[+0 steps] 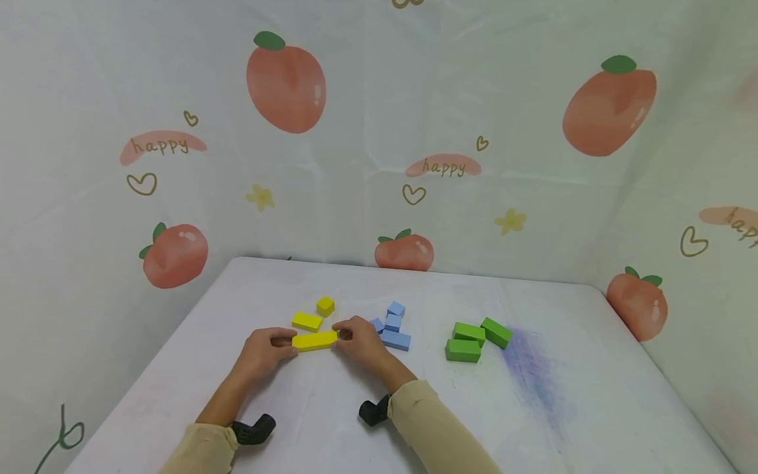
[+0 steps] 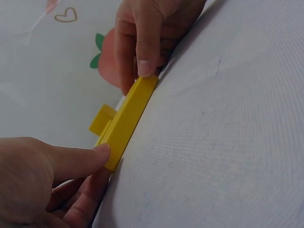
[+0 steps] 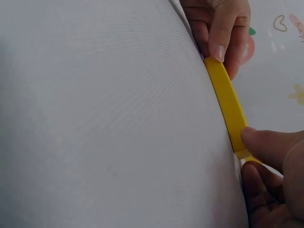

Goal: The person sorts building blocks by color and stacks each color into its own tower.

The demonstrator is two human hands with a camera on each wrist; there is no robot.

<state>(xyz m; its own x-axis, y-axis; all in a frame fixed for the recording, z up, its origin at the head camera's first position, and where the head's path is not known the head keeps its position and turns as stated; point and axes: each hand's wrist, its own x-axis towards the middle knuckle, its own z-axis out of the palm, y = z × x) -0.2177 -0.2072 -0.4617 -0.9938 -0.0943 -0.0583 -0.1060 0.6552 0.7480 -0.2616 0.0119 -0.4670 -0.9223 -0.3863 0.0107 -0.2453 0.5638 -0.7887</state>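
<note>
A long yellow block [image 1: 314, 341] lies on the white tabletop between the two hands. My left hand [image 1: 261, 353] pinches its left end with thumb and fingers. At the opposite end, my right hand [image 1: 362, 344] pinches it the same way. In the left wrist view the yellow block [image 2: 130, 124] runs from one thumb to the other. The right wrist view shows the yellow block's long side [image 3: 227, 104] down on the cloth. Just behind it are a shorter yellow block [image 1: 306, 321] and a yellow cube [image 1: 326, 306].
Several blue blocks [image 1: 395, 340] sit right of the right hand, one partly hidden by it. Farther right, three green blocks [image 1: 464, 351] lie close together, beside a purple-blue stain [image 1: 533, 365] on the tabletop. A fruit-printed curtain [image 1: 355, 217] stands behind the table.
</note>
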